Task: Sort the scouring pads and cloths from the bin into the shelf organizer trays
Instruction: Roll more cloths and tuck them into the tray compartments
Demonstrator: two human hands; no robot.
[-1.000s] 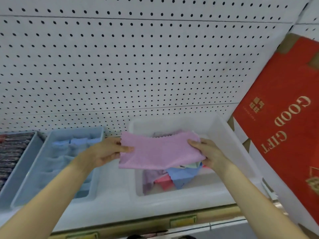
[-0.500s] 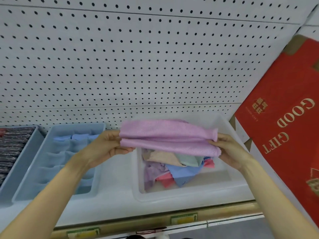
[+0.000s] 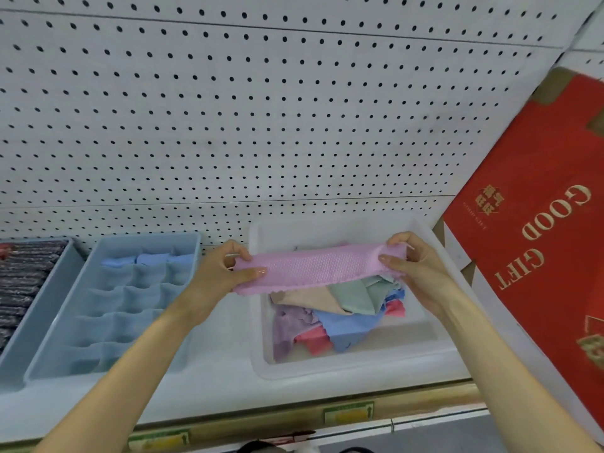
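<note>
- Two-handed, pinching the pink cloth (image 3: 320, 268) at centre view: gripping its 9 o'clock end with the left hand (image 3: 225, 273) and its 3 o'clock end with the right hand (image 3: 415, 266), curling fingers and thumbs round the fabric on both sides.
- Narrowing from the flat sheet of a second ago into a doubled-over band, and hovering just above the far half of the bin (image 3: 327, 371). Probably pointing to a fold nearly finished and to carrying it toward a tray next.
- Lying loose in the bin toward 5 o'clock, under the band: counting about five more cloths (image 3: 346, 325), beige, green, blue, red and lilac, and so leaving much of the sorting undone.
- Sitting at 8 o'clock as one blue organizer tray (image 3: 58, 361), and already holding three folded blue cloths (image 3: 150, 258) in its far row.
- Filling one grey tray (image 3: 52, 289) at 9 o'clock with dark scouring pads (image 3: 23, 279), stacked too tightly for counting.
- Leaning in at 3 o'clock as one red gift box (image 3: 539, 240); closing off 12 o'clock as one white pegboard (image 3: 261, 109).
</note>
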